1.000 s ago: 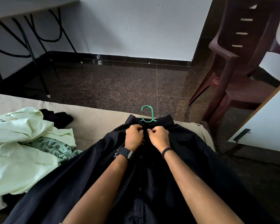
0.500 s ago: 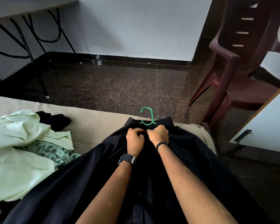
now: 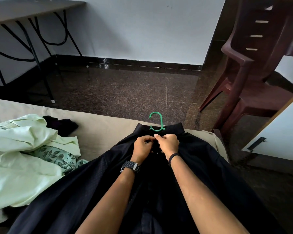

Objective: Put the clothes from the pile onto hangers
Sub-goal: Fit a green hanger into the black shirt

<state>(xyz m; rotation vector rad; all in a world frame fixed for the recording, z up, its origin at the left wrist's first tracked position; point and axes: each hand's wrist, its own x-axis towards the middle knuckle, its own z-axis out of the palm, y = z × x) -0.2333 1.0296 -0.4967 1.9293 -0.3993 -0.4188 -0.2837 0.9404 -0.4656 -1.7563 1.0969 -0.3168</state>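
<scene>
The black shirt (image 3: 201, 166) lies on the bed (image 3: 98, 132), green hanger (image 3: 156, 122) hook poking from its collar (pale clothes pile (image 3: 24, 157) left); my left hand (image 3: 143, 146) and right hand (image 3: 168, 143), fingers curled, pinch its front just below the collar

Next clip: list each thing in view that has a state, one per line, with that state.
black shirt: spread flat on the bed, on the hanger, placket pinched below the collar
green hanger: inside the shirt, only the hook showing past the collar
left hand: fingers curled, pinching the shirt front
right hand: fingers curled, pinching the shirt front
pale green clothes pile: crumpled, not hung
maroon chair: upright, unoccupied
</scene>
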